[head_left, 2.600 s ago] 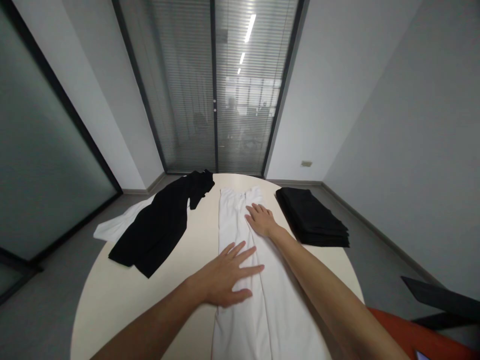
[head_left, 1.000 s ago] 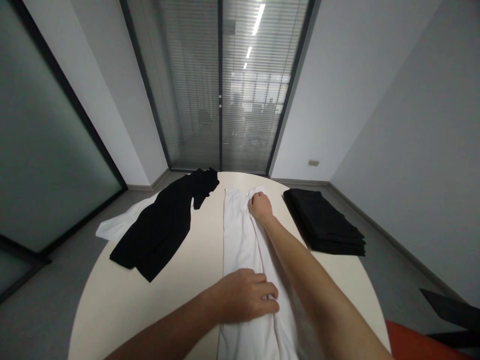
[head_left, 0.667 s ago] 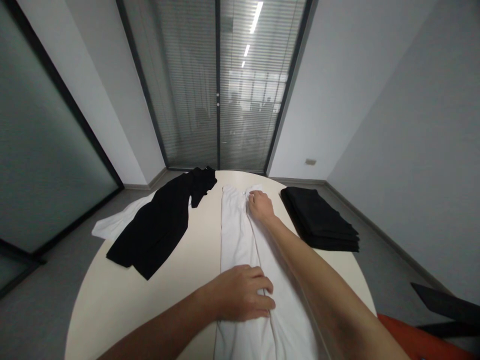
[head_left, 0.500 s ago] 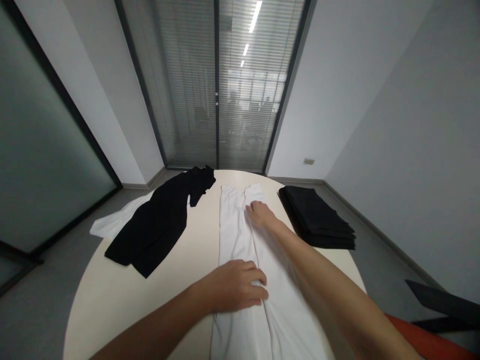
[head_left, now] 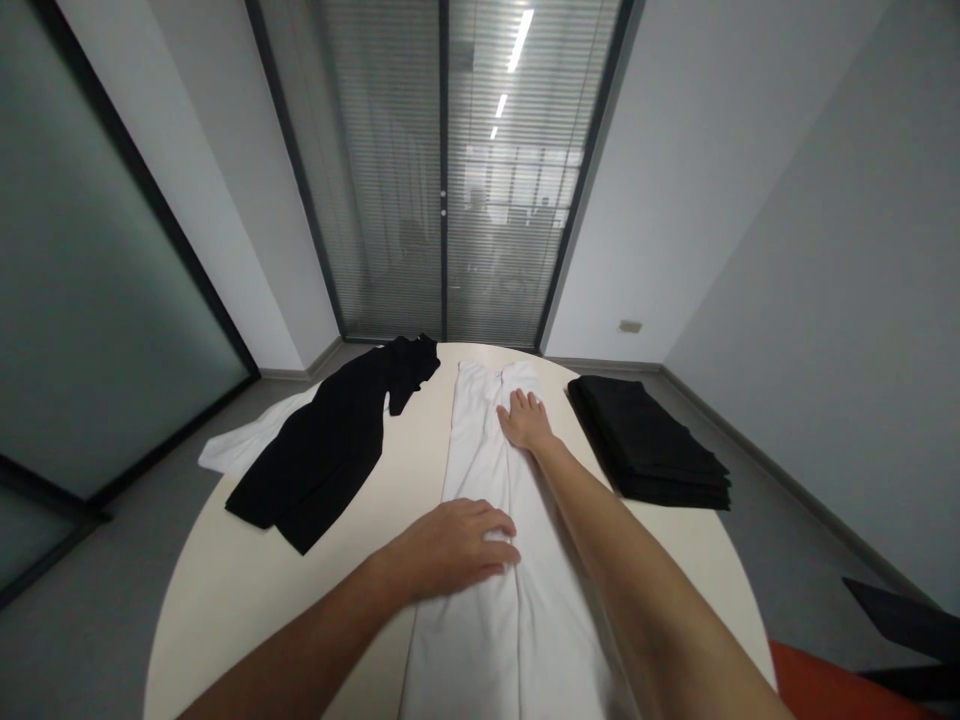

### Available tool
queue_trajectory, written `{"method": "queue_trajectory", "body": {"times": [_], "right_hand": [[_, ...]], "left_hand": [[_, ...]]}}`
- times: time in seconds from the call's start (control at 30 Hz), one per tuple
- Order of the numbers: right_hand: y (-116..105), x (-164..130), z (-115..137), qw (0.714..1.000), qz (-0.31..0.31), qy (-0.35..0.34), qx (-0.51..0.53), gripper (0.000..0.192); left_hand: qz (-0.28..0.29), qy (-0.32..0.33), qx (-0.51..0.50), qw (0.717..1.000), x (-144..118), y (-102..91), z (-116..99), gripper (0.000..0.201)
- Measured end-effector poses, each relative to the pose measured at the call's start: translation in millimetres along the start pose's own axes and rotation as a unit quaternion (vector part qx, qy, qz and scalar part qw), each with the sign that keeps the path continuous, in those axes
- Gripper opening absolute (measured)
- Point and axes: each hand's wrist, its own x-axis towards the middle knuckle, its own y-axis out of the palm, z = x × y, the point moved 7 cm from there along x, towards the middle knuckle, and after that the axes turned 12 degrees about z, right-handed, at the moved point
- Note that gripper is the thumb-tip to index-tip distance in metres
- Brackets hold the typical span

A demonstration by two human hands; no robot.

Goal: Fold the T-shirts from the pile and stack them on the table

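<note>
White garment (head_left: 495, 560) folded lengthwise into long strip (centre seam visible), flat on table, running away from viewer.

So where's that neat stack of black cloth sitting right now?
The stack of black cloth lies on the right side of the round table, just right of the white garment and the person's right hand.

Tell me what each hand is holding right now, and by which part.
Nothing is held. The left hand lies flat on the white garment near its middle, and the right hand lies flat near its far end; neither has a grip on the cloth.
</note>
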Motion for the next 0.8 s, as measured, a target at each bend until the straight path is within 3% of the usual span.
{"method": "queue_trajectory", "body": {"times": [0.13, 0.27, 0.4, 0.53, 0.63, 0.8], "right_hand": [[-7.9, -2.4, -1.2, 0.997, -0.043, -0.038, 0.045, 0.066], [-25.1, -36.3, 0.9, 0.976, -0.095, -0.158, 0.116, 0.046], [-33.9, -90.2, 13.8, 0.95, -0.042, -0.272, 0.149, 0.028], [-27.3, -129.8, 23.5, 0.952, 0.036, -0.25, 0.171, 0.019], [-22.7, -146.0, 27.2, 0.95, 0.017, -0.252, 0.183, 0.016], [-16.1, -157.5, 25.6, 0.933, -0.002, -0.314, 0.177, 0.018]], "left_hand": [[0.028, 0.041, -0.064, 0.997, -3.2, -1.1, -14.1, 0.022], [0.048, 0.016, -0.16, 0.986, -10.8, -6.4, -14.1, 0.016], [0.079, -0.013, -0.207, 0.975, -17.2, -11.6, -16.2, 0.021], [0.103, -0.01, -0.197, 0.975, -14.2, -11.1, -27.1, 0.017], [0.109, 0.005, -0.198, 0.974, -10.5, -10.0, -34.7, 0.017], [0.112, -0.014, -0.193, 0.975, -9.2, -9.3, -37.5, 0.026]]}}
